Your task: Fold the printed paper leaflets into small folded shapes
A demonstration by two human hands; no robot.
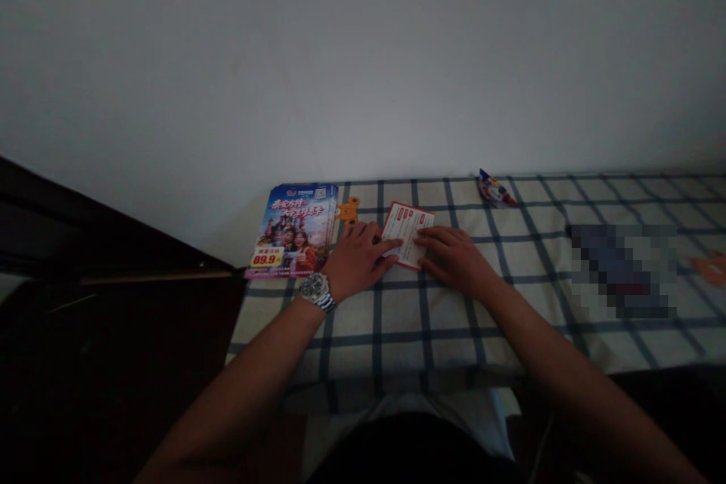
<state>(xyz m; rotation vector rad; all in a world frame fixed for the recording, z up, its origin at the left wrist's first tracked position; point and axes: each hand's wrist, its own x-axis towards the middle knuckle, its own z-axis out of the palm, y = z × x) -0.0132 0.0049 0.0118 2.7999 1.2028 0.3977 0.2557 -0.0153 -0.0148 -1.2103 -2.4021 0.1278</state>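
Observation:
A small folded leaflet (pixel 404 233), white with red edging and printed text, lies on the checked cloth between my two hands. My left hand (pixel 358 257), with a metal watch (pixel 318 290) on its wrist, holds the leaflet's left side. Its index finger and thumb reach onto the paper, while the other fingers are bent. On the opposite side, my right hand (pixel 452 255) has its fingertips over the right edge, with the thumb near the lower corner. What lies under the fingers is hidden.
A stack of colourful flyers (pixel 292 231) lies left of my left hand. Toward the wall (pixel 363 60) is a crumpled shiny wrapper (pixel 495 190). A dark pixelated item (pixel 618 268) is on the right. The checked cloth (pixel 397 318) covers the table, whose front edge is near my body.

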